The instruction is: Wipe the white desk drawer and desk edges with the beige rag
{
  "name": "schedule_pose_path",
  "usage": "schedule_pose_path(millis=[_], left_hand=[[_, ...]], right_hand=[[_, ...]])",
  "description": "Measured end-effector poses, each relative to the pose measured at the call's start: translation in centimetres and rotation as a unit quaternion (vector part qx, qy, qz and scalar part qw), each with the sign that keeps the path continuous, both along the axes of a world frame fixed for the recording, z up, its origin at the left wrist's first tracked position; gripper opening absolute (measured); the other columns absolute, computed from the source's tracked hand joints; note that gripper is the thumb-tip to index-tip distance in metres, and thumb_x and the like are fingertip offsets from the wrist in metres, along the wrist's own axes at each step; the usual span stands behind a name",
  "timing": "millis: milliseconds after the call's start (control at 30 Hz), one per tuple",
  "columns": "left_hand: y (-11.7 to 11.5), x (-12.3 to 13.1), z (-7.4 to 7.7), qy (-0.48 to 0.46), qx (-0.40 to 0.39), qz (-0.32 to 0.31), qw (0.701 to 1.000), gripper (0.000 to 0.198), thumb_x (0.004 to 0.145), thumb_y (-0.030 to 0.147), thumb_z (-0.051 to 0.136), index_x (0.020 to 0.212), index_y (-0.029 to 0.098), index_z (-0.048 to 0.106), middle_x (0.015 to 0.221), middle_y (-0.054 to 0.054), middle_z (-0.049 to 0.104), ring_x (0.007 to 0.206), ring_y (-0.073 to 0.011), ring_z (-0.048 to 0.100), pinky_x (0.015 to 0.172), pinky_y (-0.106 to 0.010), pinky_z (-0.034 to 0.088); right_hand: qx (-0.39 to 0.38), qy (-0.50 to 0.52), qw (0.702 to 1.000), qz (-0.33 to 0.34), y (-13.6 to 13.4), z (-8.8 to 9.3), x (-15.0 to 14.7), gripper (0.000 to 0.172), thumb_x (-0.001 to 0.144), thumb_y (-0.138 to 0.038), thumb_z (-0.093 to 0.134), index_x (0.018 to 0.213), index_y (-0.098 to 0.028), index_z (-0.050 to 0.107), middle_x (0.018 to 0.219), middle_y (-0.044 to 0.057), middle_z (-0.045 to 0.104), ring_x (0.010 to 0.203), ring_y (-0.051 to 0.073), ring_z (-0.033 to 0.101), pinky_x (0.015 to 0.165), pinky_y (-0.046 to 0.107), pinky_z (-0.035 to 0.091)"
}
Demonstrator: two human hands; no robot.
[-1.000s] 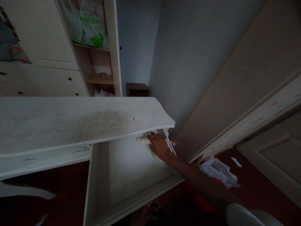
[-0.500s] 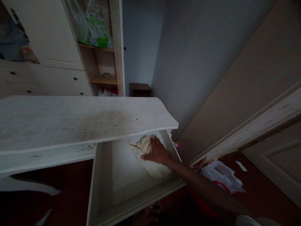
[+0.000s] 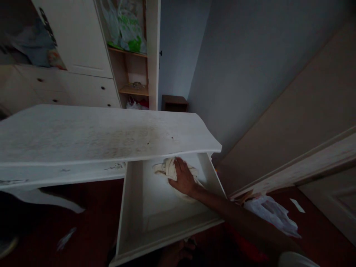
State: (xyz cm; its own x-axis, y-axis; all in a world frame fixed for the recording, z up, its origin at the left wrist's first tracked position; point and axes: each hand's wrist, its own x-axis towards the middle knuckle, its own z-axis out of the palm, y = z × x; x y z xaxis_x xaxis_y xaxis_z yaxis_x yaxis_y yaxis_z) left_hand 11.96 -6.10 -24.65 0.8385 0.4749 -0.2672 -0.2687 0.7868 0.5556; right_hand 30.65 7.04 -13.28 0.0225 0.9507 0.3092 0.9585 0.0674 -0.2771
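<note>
Inside the pulled-out white drawer [image 3: 155,218], my right hand [image 3: 183,178] presses down on a cream cloth [image 3: 169,167] with its fingers curved over it. The cloth is bunched against the drawer bottom near the back, and part of it is hidden under the palm and wrist. Below the drawer front, in deep shadow, is my left hand [image 3: 179,253]. Its fingers look bent, but the dimness hides whether they hold anything.
The white table top [image 3: 183,128] above the drawer has dark smudges. White cupboards [image 3: 89,70] and a shelf with plastic bags [image 3: 130,35] stand behind. A plastic bag [image 3: 274,213] lies on the red floor at right, near the door [image 3: 333,200].
My right hand has slid the cloth leftward relative to the drawer, and the cloth is more bunched. The view has turned slightly left. My left hand stays low under the drawer front.
</note>
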Motion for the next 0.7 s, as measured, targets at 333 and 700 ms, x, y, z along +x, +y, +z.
schedule_pose_path(millis=[333,700], left_hand=[[-0.9,0.4,1.1,0.008,-0.001,0.033,0.999,0.054,0.063,0.055,0.082,0.097,0.013,0.074,0.099,-0.016,0.071,0.087,-0.0255,0.067,0.068,-0.033,0.052],[-0.2,-0.7,4.3,-0.003,0.030,0.014,0.999,0.052,0.070,0.050,0.079,0.104,0.013,0.069,0.105,-0.016,0.068,0.092,-0.0260,0.065,0.079,-0.037,0.049]], right_hand=[[0.013,-0.004,0.997,0.078,5.0,2.2,-7.2,0.070,0.078,-0.041,0.065,0.136,-0.008,0.044,0.130,0.020,0.053,0.122,0.033,0.045,0.107,0.047,0.034],[-0.028,-0.017,0.989,0.145,7.1,2.9,-10.5,0.075,0.075,-0.043,0.069,0.137,-0.009,0.045,0.136,0.017,0.050,0.125,0.031,0.040,0.108,0.044,0.030]])
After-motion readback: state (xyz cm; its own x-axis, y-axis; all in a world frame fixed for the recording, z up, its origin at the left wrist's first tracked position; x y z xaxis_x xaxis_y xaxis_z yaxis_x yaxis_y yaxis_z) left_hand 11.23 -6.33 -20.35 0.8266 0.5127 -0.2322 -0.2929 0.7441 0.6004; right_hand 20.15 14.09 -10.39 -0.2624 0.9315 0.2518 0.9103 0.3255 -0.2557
